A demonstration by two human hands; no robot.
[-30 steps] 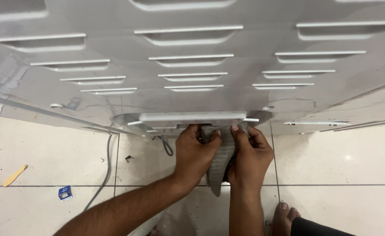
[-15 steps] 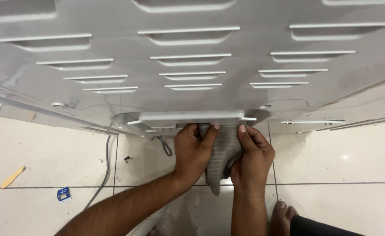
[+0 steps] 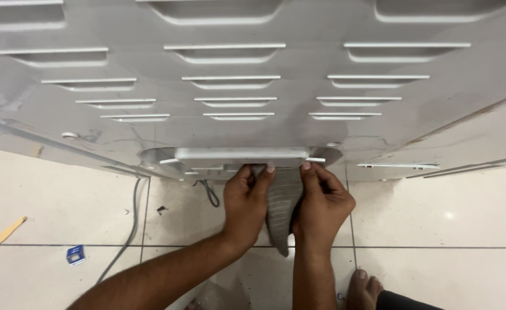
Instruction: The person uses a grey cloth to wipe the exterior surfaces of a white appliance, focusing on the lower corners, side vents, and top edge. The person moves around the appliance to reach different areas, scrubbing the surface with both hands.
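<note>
**Both hands on a grey ribbed cloth at the base of a white appliance panel**

We see the grey ribbed cloth [image 3: 283,206] hanging between our two hands, top edge tucked up against the recessed handle slot [image 3: 241,155] at the lower edge of the white louvred panel [image 3: 236,69]. Left hand [image 3: 246,204] pinches the cloth's left edge, fingers curled, thumb up near the slot. Right hand [image 3: 322,204] grips the right edge the same way, fingertips touching the panel's lower lip. Both closed on the cloth, neither free.

Handling, as we judge it: soft, limp, light, knit texture so not slippery; it droops to a point below the hands. No fragility. Best held at the top corners, where the hands already are.

Around: a grey cable [image 3: 128,229] runs down the tiled floor [image 3: 436,229] left of the hands, with a short looped wire [image 3: 210,194] just beside the left hand. A small blue packet [image 3: 76,254] and a yellow strip [image 3: 9,231] lie well apart at left. A bare foot [image 3: 363,289] shows near the right forearm.
</note>
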